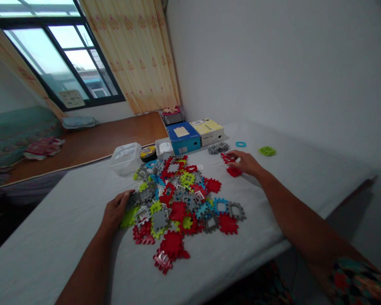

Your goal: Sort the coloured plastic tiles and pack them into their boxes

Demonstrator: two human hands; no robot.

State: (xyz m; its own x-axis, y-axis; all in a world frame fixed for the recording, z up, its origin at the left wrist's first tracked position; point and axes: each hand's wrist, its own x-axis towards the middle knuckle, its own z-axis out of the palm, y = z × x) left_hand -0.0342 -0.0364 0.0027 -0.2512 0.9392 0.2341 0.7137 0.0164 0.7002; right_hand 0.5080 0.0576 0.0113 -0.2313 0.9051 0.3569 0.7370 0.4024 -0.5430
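Observation:
A heap of flat plastic building tiles with notched edges, in red (178, 210), grey (160, 220), lime green (187, 178) and blue (221, 205), spreads over the white-covered table. My left hand (117, 208) rests at the heap's left edge, its fingers loosely bent against grey and green tiles; the fingertips are partly hidden. Right of the heap, my right hand (247, 163) pinches a red tile (227, 158) between thumb and fingers. Another red tile (234, 171) lies just below that hand. Near it are a grey tile stack (219, 148), a blue frame tile (240, 144) and a green tile stack (267, 151).
Behind the heap stand a clear plastic tub (126, 157), a round black-and-yellow tin (148, 153), a white container (164, 147), a blue box (183, 138) and a yellow-and-white box (207, 131). A white wall (273, 63) borders the table's far right side.

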